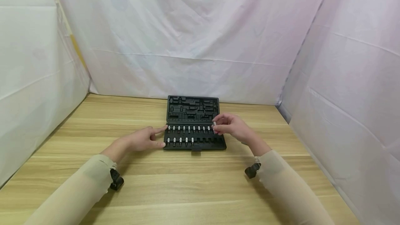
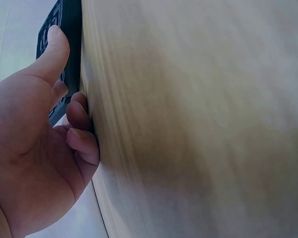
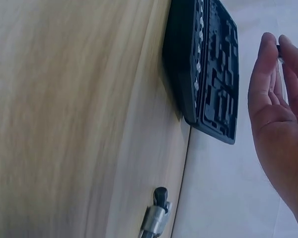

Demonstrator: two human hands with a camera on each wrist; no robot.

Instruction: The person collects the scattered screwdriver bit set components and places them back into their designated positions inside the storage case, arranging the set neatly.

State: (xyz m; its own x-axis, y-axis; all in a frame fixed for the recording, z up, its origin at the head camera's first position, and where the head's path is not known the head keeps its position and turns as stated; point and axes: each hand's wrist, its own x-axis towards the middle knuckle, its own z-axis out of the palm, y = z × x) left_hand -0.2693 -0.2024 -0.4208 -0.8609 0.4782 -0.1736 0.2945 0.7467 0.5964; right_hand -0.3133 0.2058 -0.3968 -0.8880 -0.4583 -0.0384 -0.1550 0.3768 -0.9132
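A black plastic case [image 1: 207,146] lies unfolded on the table, with silver bit sockets [image 1: 186,140] standing in two rows in its near half. My right hand [image 1: 234,127] pinches a small bit socket [image 1: 214,123] between thumb and fingertips, over the right end of the upper row. In the right wrist view its dark end [image 3: 279,51] shows between the fingertips. My left hand [image 1: 144,138] rests at the case's left side, index finger and thumb stretched out to its edge, the other fingers bent underneath.
The lid [image 1: 193,108] of the case leans back with moulded recesses. In the right wrist view a silver tool with a black end [image 3: 156,218] lies on the wooden table [image 1: 200,186]. White cloth walls [image 1: 187,37] surround the table at the back and sides.
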